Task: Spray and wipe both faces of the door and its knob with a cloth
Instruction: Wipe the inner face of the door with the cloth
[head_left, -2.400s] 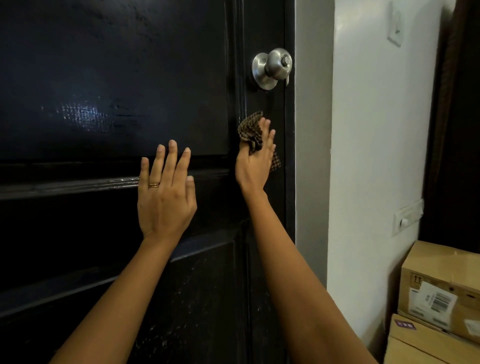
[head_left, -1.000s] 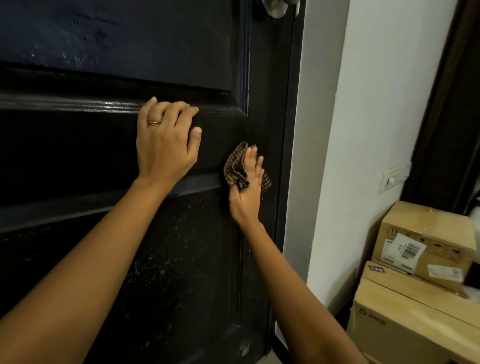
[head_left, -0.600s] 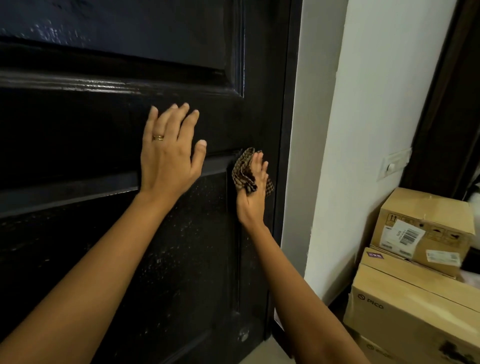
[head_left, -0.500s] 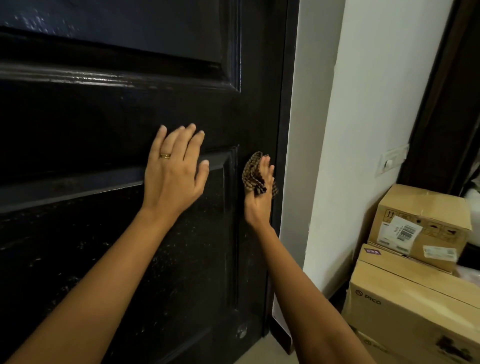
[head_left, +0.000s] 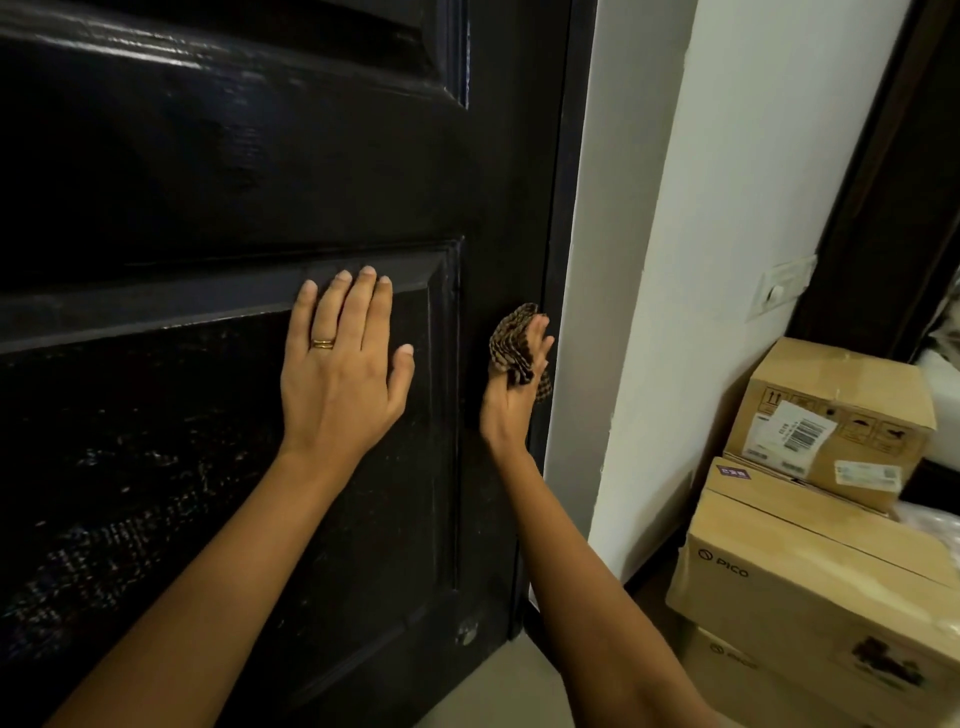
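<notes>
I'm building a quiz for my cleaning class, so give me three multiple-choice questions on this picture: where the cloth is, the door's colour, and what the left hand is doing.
1. Where on the door is the cloth pressed? A its left edge; B mid-panel; C near its right edge.
2. The door's colour? A white; B black; C red.
3. The left hand is: A fisted; B flat, fingers straight, on the door; C pinching the cloth.
Key: 1 C, the right hand holds it there; 2 B, the whole face is black; 3 B, its palm lies on the panel.
</notes>
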